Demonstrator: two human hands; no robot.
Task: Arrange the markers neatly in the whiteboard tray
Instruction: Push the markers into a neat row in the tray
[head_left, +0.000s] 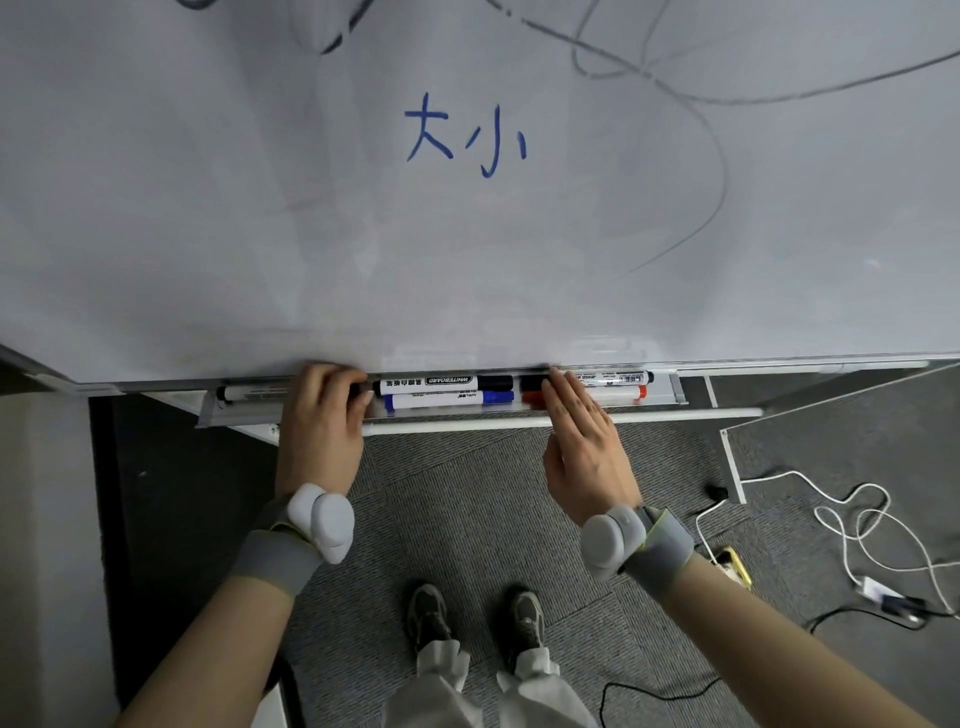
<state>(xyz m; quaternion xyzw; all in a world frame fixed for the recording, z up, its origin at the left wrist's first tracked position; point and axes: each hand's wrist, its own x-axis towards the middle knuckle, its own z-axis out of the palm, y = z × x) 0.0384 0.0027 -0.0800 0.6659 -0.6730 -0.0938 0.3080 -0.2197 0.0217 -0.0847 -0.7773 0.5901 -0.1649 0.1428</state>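
Here, the markers (431, 392) lie between both hands — left fingers (332, 382) curled, right fingers (563, 387) flat.

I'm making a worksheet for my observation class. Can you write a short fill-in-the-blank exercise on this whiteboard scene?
1. The two characters written on the whiteboard are ____ in colour.
2. The blue marker lies in the tray just in front of a ____ marker.
3. The right hand covers part of a ____ marker.

Missing words: blue; black; red

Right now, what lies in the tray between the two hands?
Head view: a black marker behind a blue marker, spanning left hand to right hand in the tray.
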